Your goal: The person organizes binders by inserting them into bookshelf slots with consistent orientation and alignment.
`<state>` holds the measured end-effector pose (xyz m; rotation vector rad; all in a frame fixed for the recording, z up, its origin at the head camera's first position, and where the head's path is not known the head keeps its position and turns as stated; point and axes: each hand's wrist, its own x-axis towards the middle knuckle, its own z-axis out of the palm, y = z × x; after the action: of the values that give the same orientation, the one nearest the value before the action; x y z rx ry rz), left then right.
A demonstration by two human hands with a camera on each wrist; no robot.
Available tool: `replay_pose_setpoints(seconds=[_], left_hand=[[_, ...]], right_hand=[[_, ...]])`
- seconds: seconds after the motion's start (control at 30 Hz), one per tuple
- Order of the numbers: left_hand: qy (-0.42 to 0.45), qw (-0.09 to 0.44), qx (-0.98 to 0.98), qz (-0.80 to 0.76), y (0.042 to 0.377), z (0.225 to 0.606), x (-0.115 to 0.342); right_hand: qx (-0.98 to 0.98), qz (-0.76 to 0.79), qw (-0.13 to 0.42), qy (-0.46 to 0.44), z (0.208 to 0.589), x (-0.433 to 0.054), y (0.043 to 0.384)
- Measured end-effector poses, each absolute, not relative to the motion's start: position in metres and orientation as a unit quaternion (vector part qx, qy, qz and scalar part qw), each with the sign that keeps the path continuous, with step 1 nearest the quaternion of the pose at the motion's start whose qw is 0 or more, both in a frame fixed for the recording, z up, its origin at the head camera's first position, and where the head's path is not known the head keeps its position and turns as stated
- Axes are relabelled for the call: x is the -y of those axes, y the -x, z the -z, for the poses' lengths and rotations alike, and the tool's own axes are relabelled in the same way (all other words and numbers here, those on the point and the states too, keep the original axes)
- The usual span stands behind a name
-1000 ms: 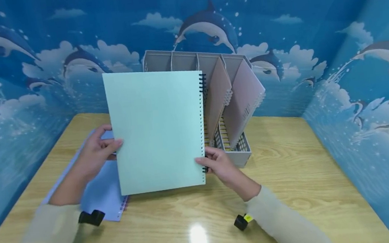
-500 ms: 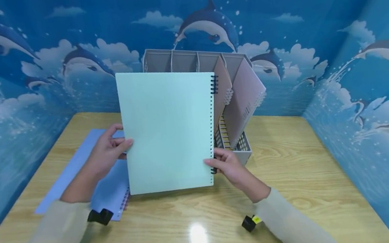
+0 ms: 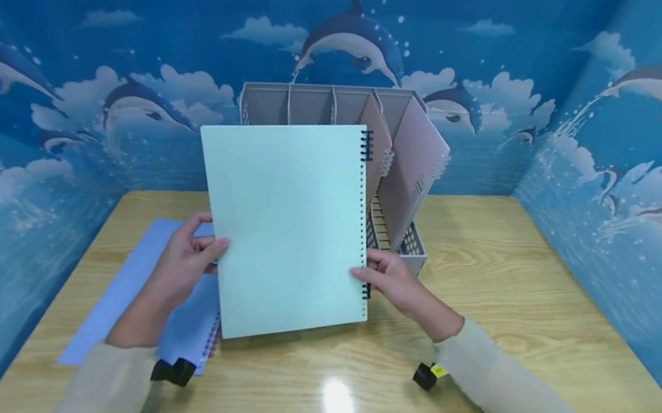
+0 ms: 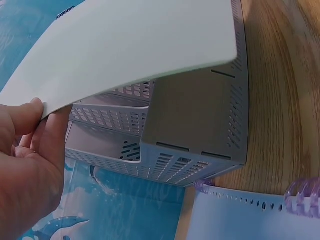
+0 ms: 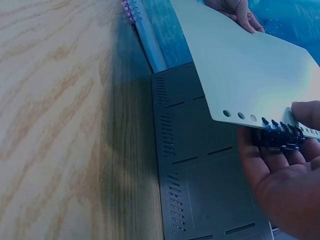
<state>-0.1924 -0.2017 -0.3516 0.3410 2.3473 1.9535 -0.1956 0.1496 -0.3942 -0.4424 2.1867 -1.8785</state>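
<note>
A pale green notebook [image 3: 290, 225] with black binding rings is held upright off the table, in front of a grey file organizer [image 3: 269, 104]. My left hand [image 3: 191, 255] pinches its left edge between thumb and fingers. On the ringed right edge, my right hand [image 3: 391, 278] grips the lower corner, thumb in front. The right wrist view shows the fingers curled beneath the dark binding rings [image 5: 280, 137]. In the left wrist view the thumb presses on the cover of the notebook [image 4: 130, 45]. The green notebook hides much of the organizer.
A blue-purple notebook [image 3: 129, 279] with purple rings lies on the wooden table [image 3: 491, 297] at left, partly under my left arm. A pink notebook [image 3: 412, 162] and a brownish one [image 3: 377, 142] lean in the organizer's right slots. Dolphin-print walls [image 3: 607, 131] border the table.
Both hands have shifted the green notebook to the right, mostly in the first half second, then it dipped slightly. The grips have stayed the same.
</note>
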Motion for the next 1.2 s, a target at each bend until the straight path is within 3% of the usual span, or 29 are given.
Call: replay_pose_setpoints(seconds=[0.23,0.73,1.2], left_hand=[[-0.108,0.049,-0.764,-0.635,0.189,0.351,0.198],[-0.123,0.06,-0.776,-0.615,0.187,0.349,0.194],[-0.137,0.084,-0.783,-0.601,0.187,0.347,0.192]], right_hand=[[-0.717,0.674,0.105,0.146,0.389,-0.151,0.201],[-0.651,0.716,0.158,0.196,0.38,-0.156,0.199],[-0.627,0.726,0.163,0.232,0.385,-0.165,0.199]])
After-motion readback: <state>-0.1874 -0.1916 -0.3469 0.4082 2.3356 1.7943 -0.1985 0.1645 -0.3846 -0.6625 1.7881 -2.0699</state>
